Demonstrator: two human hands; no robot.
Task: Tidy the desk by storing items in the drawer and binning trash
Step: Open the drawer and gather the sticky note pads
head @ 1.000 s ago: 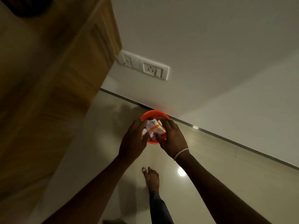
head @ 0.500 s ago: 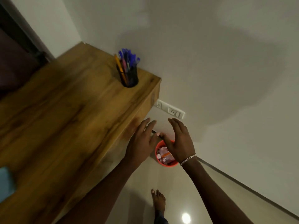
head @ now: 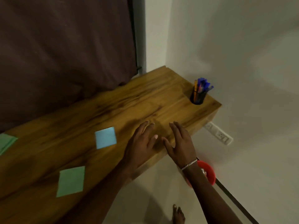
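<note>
Both hands, left hand (head: 142,143) and right hand (head: 181,143), have risen from the red bin (head: 208,172) to above the desk (head: 145,101), fingers spread, holding nothing. Trash appears binned; blue note (head: 105,137), green notes (head: 70,181) and pen holder (head: 198,97) remain unstored.

Wooden desk (head: 132,101) bears pen holder (head: 198,98) and sticky notes (blue (head: 105,137), green (head: 70,181)).

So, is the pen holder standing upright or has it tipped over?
Upright. The pen holder stands on its base near the desk corner, pens pointing up.
</note>
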